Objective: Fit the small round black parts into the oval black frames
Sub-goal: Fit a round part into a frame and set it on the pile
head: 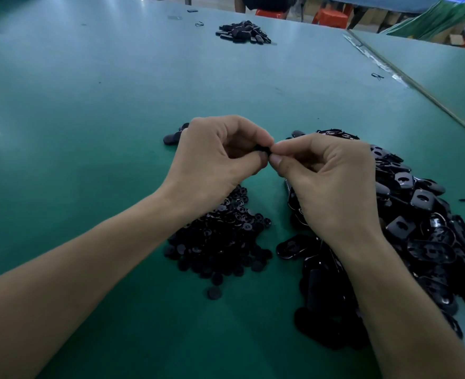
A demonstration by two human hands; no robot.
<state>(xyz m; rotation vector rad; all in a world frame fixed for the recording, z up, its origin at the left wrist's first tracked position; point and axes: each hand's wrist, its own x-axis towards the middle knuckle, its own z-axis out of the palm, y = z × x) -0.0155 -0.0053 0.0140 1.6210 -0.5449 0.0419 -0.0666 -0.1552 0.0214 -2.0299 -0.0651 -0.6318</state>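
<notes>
Above the green table, my left hand and my right hand meet fingertip to fingertip. Between them they pinch a small black piece; most of it is hidden by the fingers, so I cannot tell whether it is a frame, a round part or both. A heap of small round black parts lies under my left wrist. A large heap of oval black frames spreads under and to the right of my right hand. Two or three black pieces lie just left of my left hand.
A second pile of black pieces lies far across the table. A seam and table edge run diagonally on the right. One loose round part lies in front of the small heap. Red stools and a seated person are beyond the far edge.
</notes>
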